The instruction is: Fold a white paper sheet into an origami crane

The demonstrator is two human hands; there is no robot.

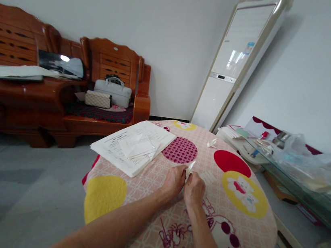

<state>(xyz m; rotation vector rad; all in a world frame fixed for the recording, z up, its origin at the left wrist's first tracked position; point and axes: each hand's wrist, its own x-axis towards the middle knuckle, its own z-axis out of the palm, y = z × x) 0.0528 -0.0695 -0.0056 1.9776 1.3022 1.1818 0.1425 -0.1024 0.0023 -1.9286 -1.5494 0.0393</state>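
Note:
Both hands meet over the middle of the table, pinching a small piece of folded white paper (190,168) whose pointed tip sticks up between them. My left hand (174,180) is closed on its left side. On the other side my right hand (195,188) grips it with curled fingers; the lower part of the paper is hidden by both hands. Farther back on the cloth rests a small folded paper figure (212,142). To the left lies a stack of printed sheets (113,149), with loose white square papers (138,145) on top.
A patterned pink tablecloth (143,202) covers the round table. At right stands a glass-topped cabinet (301,178) bearing plastic bags (298,157) and papers. Wooden chairs (115,60) with bags stand behind left; a tall white air conditioner (222,66) stands in the corner.

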